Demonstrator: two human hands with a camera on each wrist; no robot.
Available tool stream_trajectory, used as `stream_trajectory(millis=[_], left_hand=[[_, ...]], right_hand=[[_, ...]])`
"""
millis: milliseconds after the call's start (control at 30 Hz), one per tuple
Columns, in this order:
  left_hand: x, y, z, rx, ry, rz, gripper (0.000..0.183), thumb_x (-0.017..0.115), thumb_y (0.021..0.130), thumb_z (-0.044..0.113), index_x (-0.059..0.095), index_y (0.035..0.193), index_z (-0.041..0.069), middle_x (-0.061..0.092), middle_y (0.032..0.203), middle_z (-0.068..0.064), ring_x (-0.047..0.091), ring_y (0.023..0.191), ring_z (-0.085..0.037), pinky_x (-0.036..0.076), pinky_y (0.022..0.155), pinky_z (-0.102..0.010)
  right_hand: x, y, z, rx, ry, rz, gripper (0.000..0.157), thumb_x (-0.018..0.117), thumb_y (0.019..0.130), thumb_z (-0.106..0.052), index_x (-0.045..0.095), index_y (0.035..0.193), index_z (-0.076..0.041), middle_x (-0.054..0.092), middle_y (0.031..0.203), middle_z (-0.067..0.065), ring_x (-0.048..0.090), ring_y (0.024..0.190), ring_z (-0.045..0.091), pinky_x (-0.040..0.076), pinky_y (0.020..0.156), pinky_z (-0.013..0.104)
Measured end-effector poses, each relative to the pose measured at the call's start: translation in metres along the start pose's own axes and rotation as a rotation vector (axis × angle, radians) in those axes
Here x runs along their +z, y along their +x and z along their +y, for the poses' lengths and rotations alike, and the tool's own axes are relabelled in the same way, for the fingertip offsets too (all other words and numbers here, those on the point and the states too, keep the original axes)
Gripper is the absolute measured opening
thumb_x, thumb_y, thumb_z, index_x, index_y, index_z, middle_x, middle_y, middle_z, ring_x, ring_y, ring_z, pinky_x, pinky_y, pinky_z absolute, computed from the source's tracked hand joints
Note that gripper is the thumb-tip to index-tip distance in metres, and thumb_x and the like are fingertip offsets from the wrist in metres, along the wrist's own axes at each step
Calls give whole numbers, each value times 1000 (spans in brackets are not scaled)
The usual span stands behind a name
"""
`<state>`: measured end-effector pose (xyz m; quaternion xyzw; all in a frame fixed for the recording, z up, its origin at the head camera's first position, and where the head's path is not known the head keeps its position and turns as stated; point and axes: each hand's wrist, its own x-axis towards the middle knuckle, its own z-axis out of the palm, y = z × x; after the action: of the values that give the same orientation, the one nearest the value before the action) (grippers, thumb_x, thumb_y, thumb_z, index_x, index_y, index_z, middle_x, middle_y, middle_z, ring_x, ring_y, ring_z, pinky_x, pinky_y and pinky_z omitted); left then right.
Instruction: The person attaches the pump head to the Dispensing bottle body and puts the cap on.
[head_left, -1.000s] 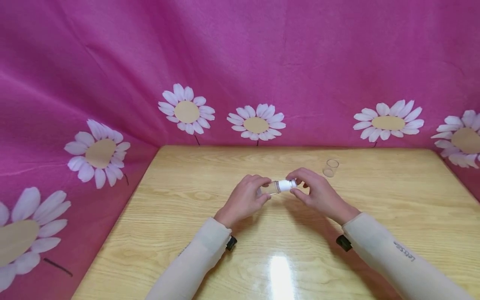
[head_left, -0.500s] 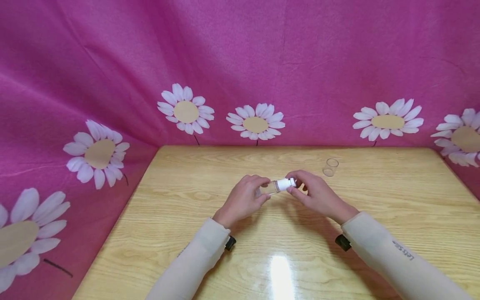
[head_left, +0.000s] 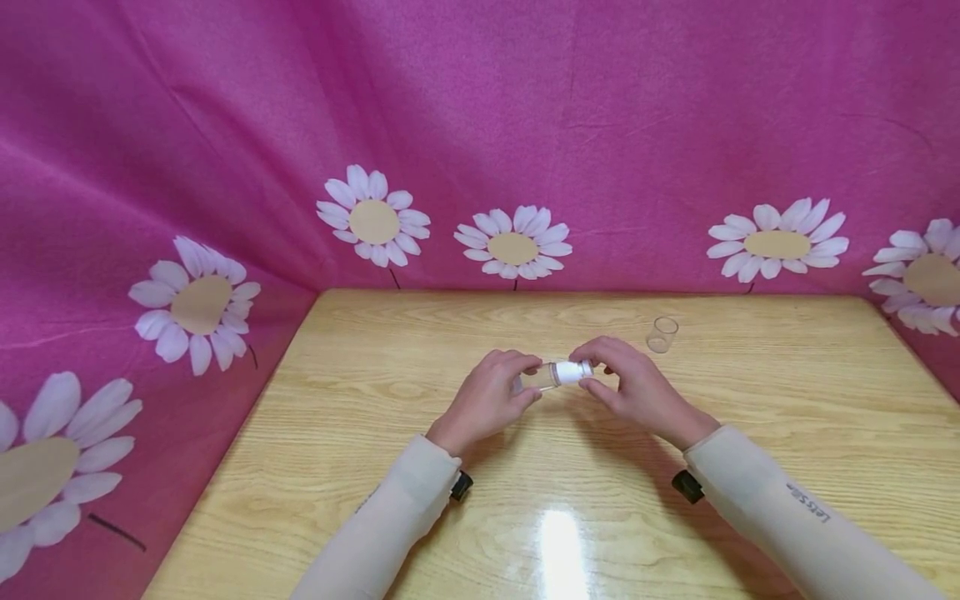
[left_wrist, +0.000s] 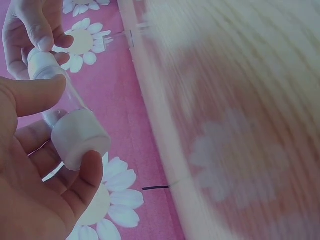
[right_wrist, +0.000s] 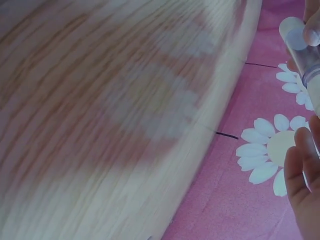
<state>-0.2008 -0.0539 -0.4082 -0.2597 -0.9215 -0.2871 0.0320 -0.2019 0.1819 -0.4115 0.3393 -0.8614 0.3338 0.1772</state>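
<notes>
Near the middle of the table, a small pump bottle with a clear body and a white upper part point(head_left: 572, 372) lies sideways between both hands. My left hand point(head_left: 487, 392) grips the clear body; in the left wrist view its fingers and thumb curl round the bottle, near the wide white base point(left_wrist: 80, 132). From the other side, the thumb and fingers of my right hand point(head_left: 637, 383) pinch the narrow white end. Only part of the bottle point(right_wrist: 305, 55) shows at the edge of the right wrist view. A clear empty cap point(head_left: 663, 335) stands on the table beyond the right hand.
The wooden table point(head_left: 360, 467) is glossy, with a bright light reflection near its front. Pink cloth point(head_left: 637, 125) printed with white daisies hangs behind the table and along its sides. Dark wrist bands show below both sleeves.
The right fingers moved inward over the white end and then back out slightly, shifting their hold on it. The left hand and the clear cap stayed in place.
</notes>
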Motion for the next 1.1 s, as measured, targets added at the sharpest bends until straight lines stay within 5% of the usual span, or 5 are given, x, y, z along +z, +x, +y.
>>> stream_trajectory(millis=[400, 700, 867, 1100], left_hand=[[1, 0, 1, -3, 10, -11, 35, 72, 91, 25, 68, 124, 13, 71, 118, 0, 58, 101, -16, 51, 87, -31], [3, -2, -1, -17, -10, -11, 36, 72, 91, 22, 67, 127, 14, 71, 118, 0, 59, 104, -18, 51, 89, -33], [3, -4, -1, -34, -23, -5, 37, 72, 92, 23, 66, 127, 16, 71, 118, 0, 59, 103, -17, 51, 89, -32], [2, -3, 4, -18, -21, -20, 37, 72, 91, 23, 66, 127, 14, 70, 119, 0, 59, 104, -17, 52, 89, -32]], right_hand=[[-4, -3, -3, 66, -11, -55, 31, 74, 85, -2, 66, 112, -12, 69, 104, -1, 60, 89, 11, 54, 72, 35], [-3, -2, -5, 163, 5, -149, 28, 68, 93, -14, 63, 120, -9, 67, 101, 2, 57, 84, 10, 50, 70, 26], [-1, -2, -3, 81, 6, -76, 49, 76, 85, -9, 56, 130, -5, 64, 118, 9, 60, 99, 21, 53, 74, 37], [0, -3, -1, 26, 58, -48, 35, 75, 82, 5, 66, 110, -14, 68, 105, -1, 56, 89, 6, 52, 71, 26]])
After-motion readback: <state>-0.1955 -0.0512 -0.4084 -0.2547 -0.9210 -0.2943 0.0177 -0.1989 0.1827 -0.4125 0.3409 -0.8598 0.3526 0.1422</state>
